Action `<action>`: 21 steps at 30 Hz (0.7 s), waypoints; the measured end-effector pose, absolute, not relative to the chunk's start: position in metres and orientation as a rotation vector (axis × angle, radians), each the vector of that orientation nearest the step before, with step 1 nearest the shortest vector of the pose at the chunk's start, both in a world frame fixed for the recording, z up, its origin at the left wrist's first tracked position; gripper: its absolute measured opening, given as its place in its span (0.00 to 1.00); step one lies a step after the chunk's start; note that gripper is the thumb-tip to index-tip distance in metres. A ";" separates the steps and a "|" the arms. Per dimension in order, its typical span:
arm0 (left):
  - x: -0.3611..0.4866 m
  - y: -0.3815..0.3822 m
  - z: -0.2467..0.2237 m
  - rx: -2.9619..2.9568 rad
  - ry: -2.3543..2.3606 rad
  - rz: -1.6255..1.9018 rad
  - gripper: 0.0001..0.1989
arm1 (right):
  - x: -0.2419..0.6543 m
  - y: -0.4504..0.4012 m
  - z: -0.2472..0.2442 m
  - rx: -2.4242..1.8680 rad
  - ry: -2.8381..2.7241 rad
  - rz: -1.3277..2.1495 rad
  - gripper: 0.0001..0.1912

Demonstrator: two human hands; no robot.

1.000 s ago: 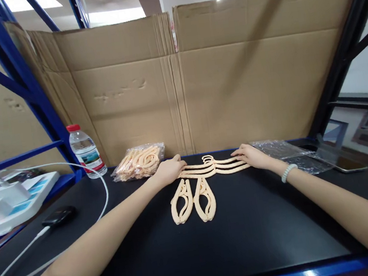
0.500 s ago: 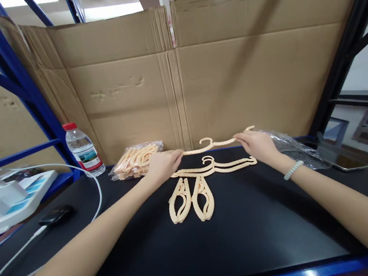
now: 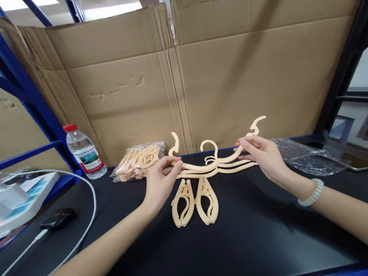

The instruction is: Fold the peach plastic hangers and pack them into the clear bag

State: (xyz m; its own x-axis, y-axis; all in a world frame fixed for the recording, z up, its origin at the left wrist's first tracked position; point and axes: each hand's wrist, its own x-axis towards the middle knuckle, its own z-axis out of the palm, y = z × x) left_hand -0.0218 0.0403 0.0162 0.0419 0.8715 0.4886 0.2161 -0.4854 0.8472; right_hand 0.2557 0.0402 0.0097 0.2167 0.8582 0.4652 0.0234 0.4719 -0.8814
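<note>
Between my hands a cream folding hanger [image 3: 203,168] is held up, its hook upward and its two end pieces sticking up past my fingers. My left hand [image 3: 163,179] pinches its left arm, and my right hand [image 3: 261,152] grips its right arm. Just beneath lie unfolded cream hangers [image 3: 235,168] on the black table [image 3: 200,258], partly hidden by the held one. Nearer to me, two folded hangers [image 3: 183,206] [image 3: 207,203] lie side by side.
A clear bag of folded hangers [image 3: 137,162] and a water bottle [image 3: 86,153] stand at the back left. Further left are a power strip [image 3: 19,205], a black device [image 3: 58,219] and a white cable. Crumpled plastic [image 3: 301,156] lies right. Cardboard [image 3: 177,89] walls the back.
The held hanger is nearer and larger in view, its end pieces now turned upward. Both hands have shifted slightly, with the right fingers more spread.
</note>
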 end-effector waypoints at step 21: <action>-0.015 0.035 0.008 1.258 0.864 1.807 0.26 | 0.241 0.028 0.005 -0.788 -0.932 0.802 0.18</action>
